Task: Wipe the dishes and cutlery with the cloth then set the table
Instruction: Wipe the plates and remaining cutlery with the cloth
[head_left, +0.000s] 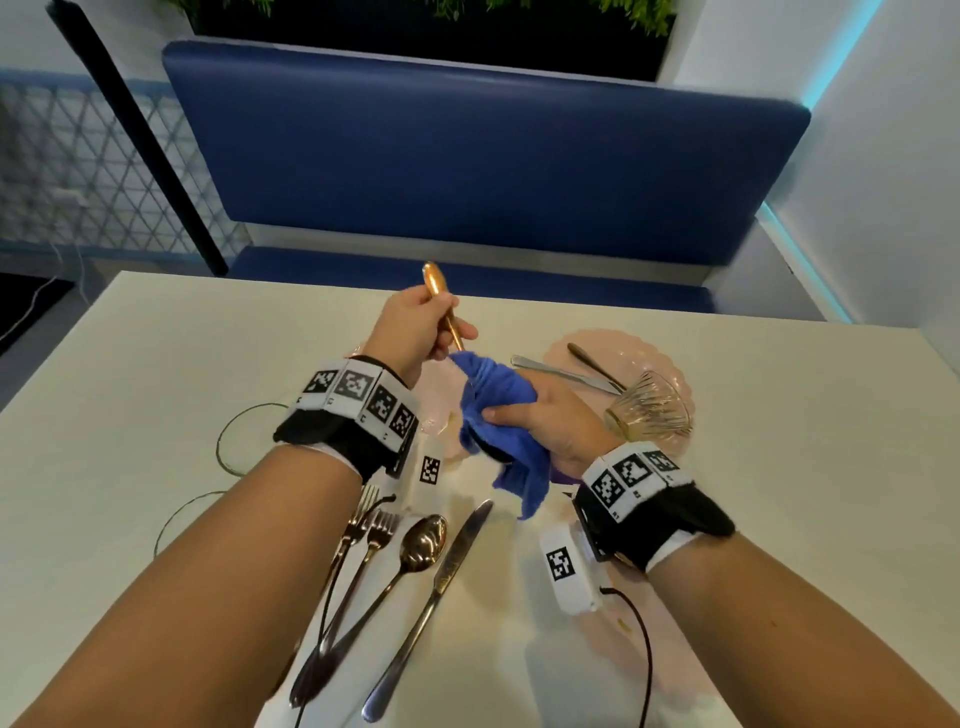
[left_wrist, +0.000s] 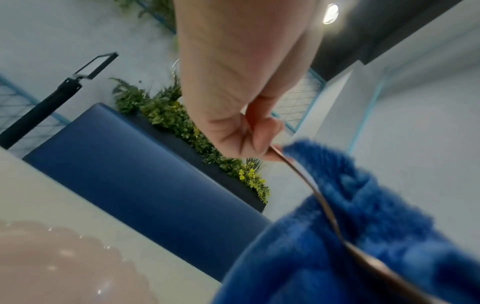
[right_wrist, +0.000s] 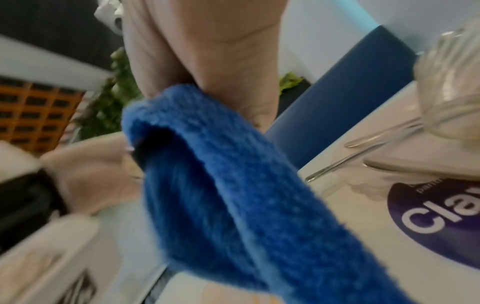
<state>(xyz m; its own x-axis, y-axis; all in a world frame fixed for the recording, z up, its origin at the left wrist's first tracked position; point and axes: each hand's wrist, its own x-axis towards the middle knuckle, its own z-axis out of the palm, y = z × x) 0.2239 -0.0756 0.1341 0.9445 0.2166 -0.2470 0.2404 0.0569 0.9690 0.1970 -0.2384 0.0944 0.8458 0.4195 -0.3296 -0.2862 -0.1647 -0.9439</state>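
Note:
My left hand (head_left: 441, 332) grips the handle of a gold-coloured cutlery piece (head_left: 439, 301), which stands tilted above the table. Its lower end is buried in a blue cloth (head_left: 498, 415), so its head is hidden. My right hand (head_left: 519, 410) squeezes that cloth around it. The left wrist view shows my left hand (left_wrist: 246, 115) pinching the thin handle (left_wrist: 311, 189) where it runs into the blue cloth (left_wrist: 350, 236). In the right wrist view the blue cloth (right_wrist: 221, 185) hangs from my right hand (right_wrist: 207, 51).
Two forks (head_left: 363, 525), a spoon (head_left: 421, 540) and a knife (head_left: 447, 577) lie near the front edge. A pink plate (head_left: 660, 358) at right carries two cutlery pieces and a tipped glass (head_left: 649, 410). Another pink plate (head_left: 436, 410) lies under my hands. A blue bench (head_left: 467, 156) stands behind.

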